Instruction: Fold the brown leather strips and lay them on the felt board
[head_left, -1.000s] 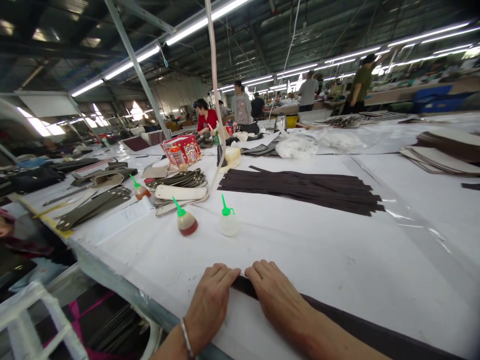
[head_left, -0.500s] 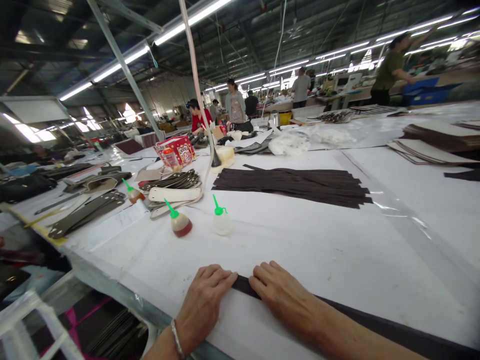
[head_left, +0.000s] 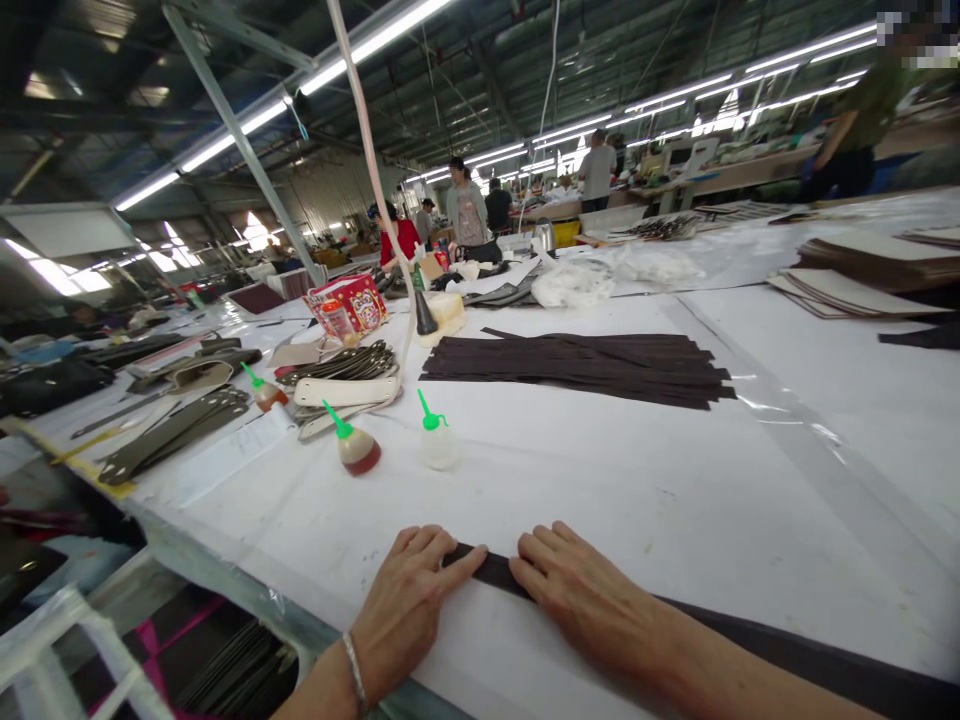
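A long dark brown strip (head_left: 496, 570) lies along the near edge of the white table (head_left: 615, 480). My left hand (head_left: 409, 605) rests flat over its left end, fingers stretched out and pressing down. My right hand (head_left: 585, 595) lies flat on the strip just to the right, fingers extended too. The strip runs on under my right forearm toward the lower right. A bracelet sits on my left wrist.
A pile of dark strips (head_left: 577, 365) lies mid-table. Two green-capped squeeze bottles (head_left: 437, 438) (head_left: 354, 445) stand ahead of my hands, a third (head_left: 260, 390) further left. Leather handle pieces (head_left: 345, 375) and a red box (head_left: 349, 305) lie beyond. A hose (head_left: 375, 190) hangs down. Several people work in the background.
Both hands have shifted slightly right along the strip and more of its left end shows between them. The camera has swung a little to the right.
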